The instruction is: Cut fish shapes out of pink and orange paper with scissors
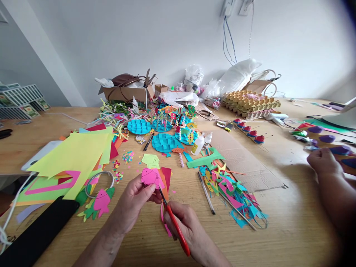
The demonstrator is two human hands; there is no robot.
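My left hand (137, 196) pinches a pink paper fish (149, 176) with drawn lines on it, low in the middle of the view. Red-handled scissors (178, 230) are in my right hand (185, 222), with their blades at the lower right edge of the pink paper. A thin pink paper strip (166, 220) hangs or lies beneath the scissors. Just behind the fish lies a pale green paper fish (150, 160). Orange and red paper pieces (167, 176) lie to its right. To the left, a cut pink fish (102, 201) rests on green ones.
Yellow sheets (75, 152) are piled at left beside a black strap-like object (41, 231). Blue discs (167, 142), glue bottles (197, 144), a pen (206, 193) and paper scraps (244, 207) lie around. Another person's hand (324, 161) is at right, near purple-topped pieces (339, 149).
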